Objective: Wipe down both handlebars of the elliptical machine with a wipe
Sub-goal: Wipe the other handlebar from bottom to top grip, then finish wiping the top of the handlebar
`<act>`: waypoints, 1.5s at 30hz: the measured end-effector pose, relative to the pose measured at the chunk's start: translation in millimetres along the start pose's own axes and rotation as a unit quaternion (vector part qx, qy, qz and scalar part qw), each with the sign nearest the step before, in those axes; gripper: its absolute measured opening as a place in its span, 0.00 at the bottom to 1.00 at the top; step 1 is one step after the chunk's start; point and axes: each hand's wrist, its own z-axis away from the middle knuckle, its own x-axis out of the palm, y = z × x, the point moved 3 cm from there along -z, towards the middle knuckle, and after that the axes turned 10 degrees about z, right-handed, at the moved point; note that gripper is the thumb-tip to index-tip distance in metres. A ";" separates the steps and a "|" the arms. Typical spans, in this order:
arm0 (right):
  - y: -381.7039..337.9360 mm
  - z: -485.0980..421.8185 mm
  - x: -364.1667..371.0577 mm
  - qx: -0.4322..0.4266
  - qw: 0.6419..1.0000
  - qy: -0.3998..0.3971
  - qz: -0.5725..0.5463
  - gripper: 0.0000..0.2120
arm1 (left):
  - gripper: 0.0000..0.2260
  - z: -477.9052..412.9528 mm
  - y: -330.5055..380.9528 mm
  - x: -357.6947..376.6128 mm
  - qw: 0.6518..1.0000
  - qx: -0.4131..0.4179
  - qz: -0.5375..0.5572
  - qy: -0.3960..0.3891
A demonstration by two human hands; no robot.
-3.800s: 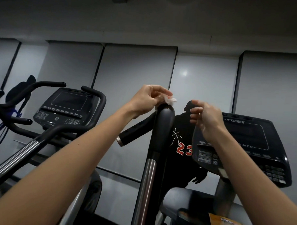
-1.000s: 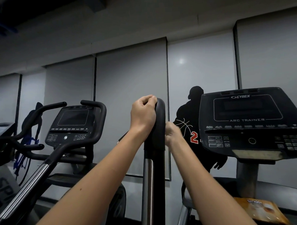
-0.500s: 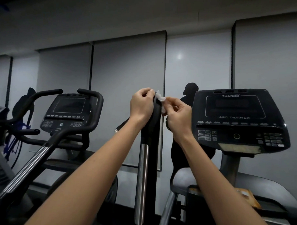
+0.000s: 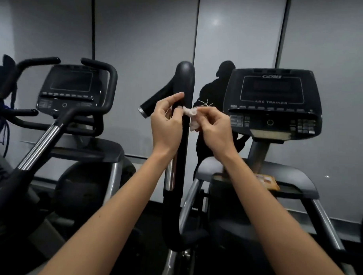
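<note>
Handlebar [image 4: 187, 90] upright, tip up, wipe [image 4: 191, 112] alongside

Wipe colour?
White. The wipe is pinched in the right hand, against the black handlebar. Head view shows it best.

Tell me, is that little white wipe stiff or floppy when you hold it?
Probably floppy: the wipe is crumpled and hangs limp where the right hand pinches it. Likely very light too: a mere pinch holds it up.

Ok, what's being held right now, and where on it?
The wipe: right hand pinches its right end, left hand pinches its left end, across the handlebar.
</note>
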 end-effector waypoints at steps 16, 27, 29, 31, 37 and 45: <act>62.9 165.4 -111.4 0.156 0.984 0.047 0.075 0.12 | 0.06 172.6 -90.0 25.0 0.953 -0.236 0.074 -0.174; 194.4 376.0 -189.4 0.389 0.899 0.071 0.189 0.14 | 0.12 382.4 -233.2 45.6 0.809 -0.527 0.040 -0.258; 222.3 410.4 -199.8 0.428 0.878 0.063 0.205 0.14 | 0.13 420.8 -258.5 46.0 0.786 -0.561 0.015 -0.259; 250.1 441.5 -208.1 0.466 0.857 0.063 0.210 0.12 | 0.13 452.4 -280.8 45.3 0.770 -0.579 -0.005 -0.268; 345.9 523.2 -227.3 0.537 0.811 0.035 0.230 0.11 | 0.12 539.7 -362.2 42.2 0.720 -0.611 -0.063 -0.324; 505.4 616.0 -244.1 0.568 0.764 -0.016 0.306 0.07 | 0.10 647.5 -523.3 35.8 0.727 -0.516 -0.207 -0.403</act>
